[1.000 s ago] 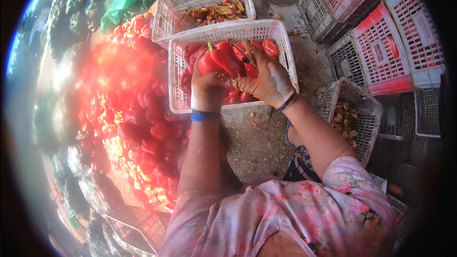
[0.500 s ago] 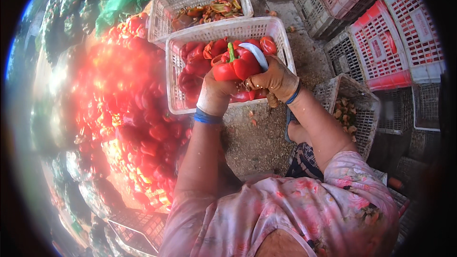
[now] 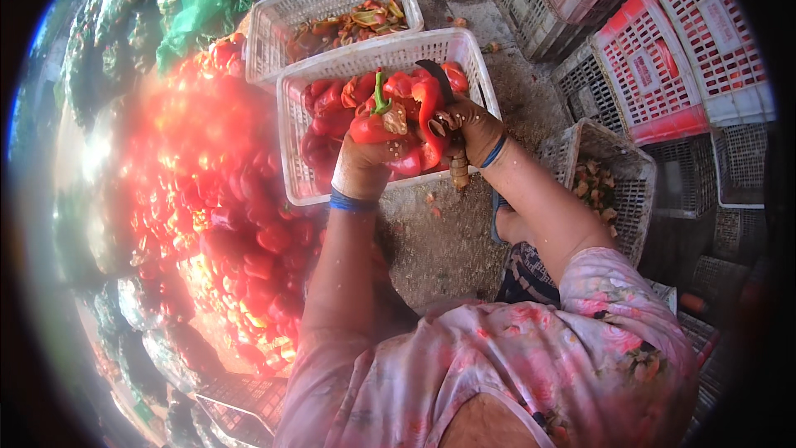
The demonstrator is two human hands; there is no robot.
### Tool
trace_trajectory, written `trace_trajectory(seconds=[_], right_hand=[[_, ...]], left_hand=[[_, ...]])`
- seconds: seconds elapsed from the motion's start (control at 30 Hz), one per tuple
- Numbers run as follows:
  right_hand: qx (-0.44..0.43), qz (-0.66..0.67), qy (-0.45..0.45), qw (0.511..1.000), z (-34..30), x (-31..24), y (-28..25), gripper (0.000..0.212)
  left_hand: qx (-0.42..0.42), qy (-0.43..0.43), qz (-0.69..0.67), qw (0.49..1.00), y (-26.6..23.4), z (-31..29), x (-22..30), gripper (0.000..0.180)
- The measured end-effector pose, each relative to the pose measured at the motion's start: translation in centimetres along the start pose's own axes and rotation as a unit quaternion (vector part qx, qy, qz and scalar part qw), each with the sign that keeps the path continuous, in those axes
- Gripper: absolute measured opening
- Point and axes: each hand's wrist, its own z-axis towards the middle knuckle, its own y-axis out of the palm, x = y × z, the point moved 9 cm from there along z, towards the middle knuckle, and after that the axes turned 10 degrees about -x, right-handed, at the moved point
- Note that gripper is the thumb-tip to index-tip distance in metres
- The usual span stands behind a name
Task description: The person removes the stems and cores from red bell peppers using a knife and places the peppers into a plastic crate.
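Note:
A red bell pepper is split open above a white plastic crate [image 3: 286,129] of red peppers. In my left hand [image 3: 363,168], gloved and closed, is the bell pepper piece [image 3: 365,127] with the green stem and pale seed core. My right hand [image 3: 479,129], also gloved, is closed round a knife [image 3: 434,75]; its curved dark blade points up and away, and a wooden handle end pokes out below the fist. Against the right fingers lies the other pepper piece [image 3: 429,112], cut side showing. Seeds cling to both gloves.
Left of me spreads a large heap of red peppers [image 3: 249,241], partly glared out. Beyond the near crate stands another crate [image 3: 257,41] with pepper scraps. A scrap crate [image 3: 647,199] sits by my right leg. Stacked crates [image 3: 647,75] rise at the right.
The whole pepper has come apart into two pieces, opening up its seed core. My right hand has turned and the knife blade now looks dark. The view has shifted slightly.

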Motion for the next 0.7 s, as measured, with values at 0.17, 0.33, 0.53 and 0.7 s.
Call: trace_trajectory(seconds=[0.17,0.33,0.53,0.7], right_hand=[[0.059,0.028,0.048,0.997,0.5,2.6,-4.0,0.03],[0.311,-0.309,0.086,0.894,-1.1,-0.8,-9.6,0.032],[0.292,-0.531,0.113,0.787,-1.2,-1.7,1.2,0.048],[0.227,-0.44,0.042,0.868,0.4,-1.8,-3.0,0.045]], left_hand=[[0.102,-0.094,-0.036,0.99,-0.9,-1.6,0.3,0.06],[0.275,0.014,0.049,0.96,-0.7,-1.8,2.2,0.03],[0.295,-0.104,0.394,0.864,-0.6,-3.8,2.3,0.032],[0.175,-0.044,0.485,0.855,2.4,-0.4,3.2,0.027]])
